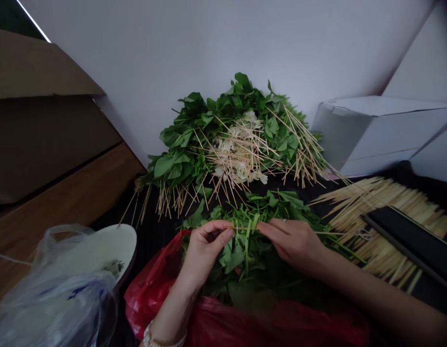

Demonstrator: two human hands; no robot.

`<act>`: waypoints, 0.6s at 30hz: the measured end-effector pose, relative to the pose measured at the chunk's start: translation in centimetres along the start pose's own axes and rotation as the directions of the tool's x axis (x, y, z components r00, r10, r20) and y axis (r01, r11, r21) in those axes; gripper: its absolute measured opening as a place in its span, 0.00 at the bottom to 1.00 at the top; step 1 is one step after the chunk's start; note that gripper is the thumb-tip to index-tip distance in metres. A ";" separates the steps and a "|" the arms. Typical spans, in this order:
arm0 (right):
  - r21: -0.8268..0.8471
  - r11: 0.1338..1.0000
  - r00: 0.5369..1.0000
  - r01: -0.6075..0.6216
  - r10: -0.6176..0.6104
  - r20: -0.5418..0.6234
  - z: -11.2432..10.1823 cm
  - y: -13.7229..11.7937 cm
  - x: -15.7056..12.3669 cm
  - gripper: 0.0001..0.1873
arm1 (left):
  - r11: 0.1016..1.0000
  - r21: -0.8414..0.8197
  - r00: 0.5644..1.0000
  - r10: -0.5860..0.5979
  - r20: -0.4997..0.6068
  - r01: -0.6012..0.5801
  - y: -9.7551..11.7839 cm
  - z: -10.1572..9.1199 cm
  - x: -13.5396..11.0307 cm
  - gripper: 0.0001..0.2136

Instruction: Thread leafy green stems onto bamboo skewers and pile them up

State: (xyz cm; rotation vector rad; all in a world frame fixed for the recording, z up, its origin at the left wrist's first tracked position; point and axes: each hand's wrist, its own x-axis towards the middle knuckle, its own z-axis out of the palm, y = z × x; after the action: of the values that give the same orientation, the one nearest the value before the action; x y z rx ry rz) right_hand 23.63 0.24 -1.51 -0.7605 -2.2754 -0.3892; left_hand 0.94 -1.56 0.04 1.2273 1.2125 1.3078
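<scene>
Between my hands a thin bamboo skewer [328, 233] lies almost level, with green leafy stems [252, 224] threaded on its middle. My left hand [205, 246] is closed in a pinch at the skewer's left end, beside the stems. On the other side, my right hand [297, 241] grips the skewer close to the greens, and its tail sticks out to the right past the hand. Beneath both hands a heap of loose leafy greens [234, 258] fills an open red plastic bag [151, 284].
Behind stands a pile of skewered greens [172, 164] with skewered pale vegetables [226, 144] in its middle. Bare skewers [397, 202] are spread at right under a dark phone-like object [414, 236]. A white bowl [127, 236], clear plastic bag [57, 299], cardboard box [46, 140] and white box [389, 130] flank them.
</scene>
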 end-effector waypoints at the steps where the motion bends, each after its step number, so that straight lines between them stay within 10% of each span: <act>1: 0.002 1.000 1.000 0.002 -0.002 0.000 0.0 0.0 0.0 0.16 | 1.000 0.005 1.000 -0.002 0.003 0.002 0.0 0.1 0.0 0.05; 10: 0.031 0.990 0.979 -0.141 0.144 -0.144 -1.2 1.2 0.5 0.13 | 1.000 -0.008 0.999 0.029 -0.018 -0.029 0.5 -0.8 0.3 0.12; 18: 0.119 0.868 0.807 -0.483 0.494 -0.323 -2.9 4.1 0.5 0.10 | 0.987 0.141 0.997 0.078 -0.015 -0.075 1.0 -0.8 0.3 0.11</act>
State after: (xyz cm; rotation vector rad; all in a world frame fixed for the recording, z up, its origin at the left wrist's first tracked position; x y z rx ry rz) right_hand 27.47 2.30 1.15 -1.1301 -1.6743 -0.2172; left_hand 0.12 -1.38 1.04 1.3756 1.3020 1.3116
